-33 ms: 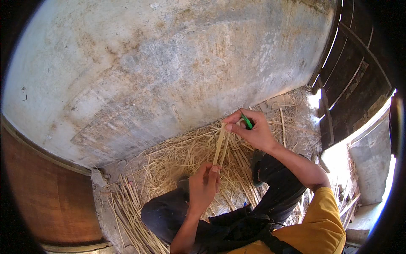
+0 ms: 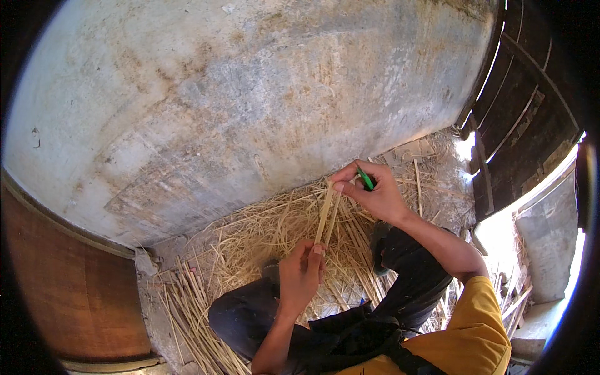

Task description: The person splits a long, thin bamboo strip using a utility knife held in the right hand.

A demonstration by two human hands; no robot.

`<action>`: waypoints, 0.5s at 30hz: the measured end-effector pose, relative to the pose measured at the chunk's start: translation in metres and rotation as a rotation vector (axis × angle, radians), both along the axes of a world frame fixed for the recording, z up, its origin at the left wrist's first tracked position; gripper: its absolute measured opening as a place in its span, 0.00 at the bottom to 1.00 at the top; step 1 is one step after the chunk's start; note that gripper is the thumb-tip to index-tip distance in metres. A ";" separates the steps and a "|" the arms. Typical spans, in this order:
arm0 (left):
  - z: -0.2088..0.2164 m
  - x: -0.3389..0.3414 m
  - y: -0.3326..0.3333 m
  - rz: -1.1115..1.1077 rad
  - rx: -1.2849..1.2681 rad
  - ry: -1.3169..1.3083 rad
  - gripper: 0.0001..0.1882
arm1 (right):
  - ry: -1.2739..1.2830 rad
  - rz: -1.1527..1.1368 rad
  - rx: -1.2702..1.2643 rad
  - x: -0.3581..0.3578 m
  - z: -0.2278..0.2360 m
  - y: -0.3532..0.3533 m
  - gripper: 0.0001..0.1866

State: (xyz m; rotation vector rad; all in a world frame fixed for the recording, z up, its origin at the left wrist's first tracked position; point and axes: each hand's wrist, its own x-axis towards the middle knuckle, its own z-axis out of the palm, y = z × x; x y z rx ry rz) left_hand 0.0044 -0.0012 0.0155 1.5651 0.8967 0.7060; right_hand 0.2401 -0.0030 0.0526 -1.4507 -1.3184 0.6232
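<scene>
Two pale, narrow bamboo strips stretch between my hands, side by side and slightly apart. At their lower end, my left hand is closed, thumb and fingers pinching the strips. My right hand is closed at the upper end, pinching the strips between thumb and index finger. A small bright green tool is also tucked in the right hand; its kind is unclear, as the fingers cover much of it.
Loose bamboo shavings cover the floor in front of me. A bundle of longer strips lies left of my bent knee. A stained wall rises ahead, with a brown wooden panel at left and dark boards at right.
</scene>
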 end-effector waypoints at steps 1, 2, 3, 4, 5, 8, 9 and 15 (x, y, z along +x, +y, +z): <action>0.000 0.000 0.000 -0.005 -0.013 0.004 0.13 | 0.018 -0.005 0.017 0.000 -0.001 0.000 0.08; 0.001 0.000 0.000 -0.005 -0.013 0.003 0.13 | 0.037 -0.010 0.034 0.001 -0.001 0.000 0.08; 0.002 0.001 0.001 -0.005 0.019 0.010 0.13 | 0.035 -0.010 0.033 0.002 -0.003 0.000 0.08; 0.003 0.001 0.001 -0.003 0.052 0.019 0.13 | 0.061 0.003 0.050 0.003 -0.005 0.001 0.07; 0.002 0.001 0.001 -0.002 0.053 0.020 0.13 | 0.086 0.015 0.066 0.003 -0.007 0.002 0.07; -0.002 0.001 0.001 0.032 0.088 -0.032 0.13 | 0.100 0.030 0.089 0.006 -0.016 0.005 0.09; -0.003 0.001 0.002 0.035 0.078 -0.019 0.13 | 0.099 0.030 0.089 0.005 -0.015 0.005 0.09; -0.002 -0.002 0.003 0.086 0.022 -0.065 0.12 | 0.006 0.031 0.199 -0.015 -0.001 -0.006 0.14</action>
